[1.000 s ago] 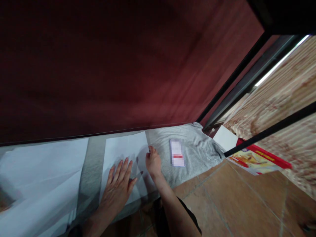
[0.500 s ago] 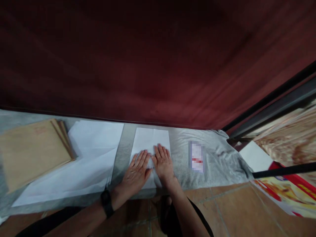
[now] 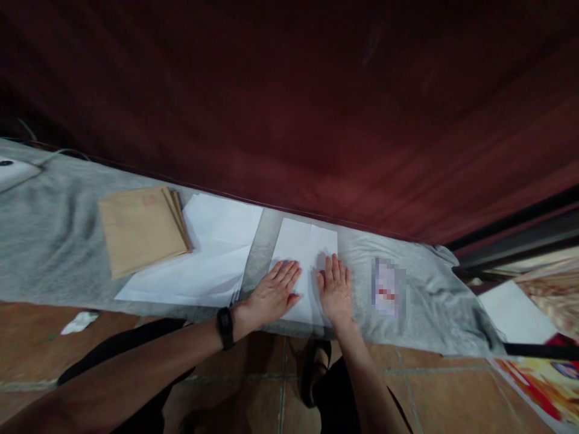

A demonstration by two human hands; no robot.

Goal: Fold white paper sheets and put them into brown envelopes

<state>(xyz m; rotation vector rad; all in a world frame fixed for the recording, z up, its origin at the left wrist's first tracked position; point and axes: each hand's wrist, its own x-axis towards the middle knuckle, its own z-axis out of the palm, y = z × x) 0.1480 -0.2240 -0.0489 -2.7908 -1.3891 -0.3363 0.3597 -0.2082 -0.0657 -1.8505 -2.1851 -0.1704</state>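
A white sheet of paper (image 3: pixel 302 244), creased at its top edge, lies flat on a grey cloth. My left hand (image 3: pixel 277 289) rests palm down over its left side, fingers stretched out. On the paper's right edge lies my right hand (image 3: pixel 335 290), also flat, with fingers extended. Neither hand grips anything. To the left are larger white sheets (image 3: pixel 217 253), partly under a stack of brown envelopes (image 3: pixel 142 232). Right of my right hand is a small blurred rectangular item (image 3: pixel 386 288) with a red mark.
The grey cloth (image 3: pixel 40 241) covers a long narrow surface along a dark red upright panel (image 3: pixel 289 120). At far left sits a white device (image 3: pixel 15 172) with a cable. A crumpled tissue (image 3: pixel 80 322) lies on the tiled floor; a colourful box (image 3: pixel 543 386) stands at lower right.
My hands have moved apart, left and right, across the paper toward its sides. The view has shifted left, bringing the white device and the tissue into sight.
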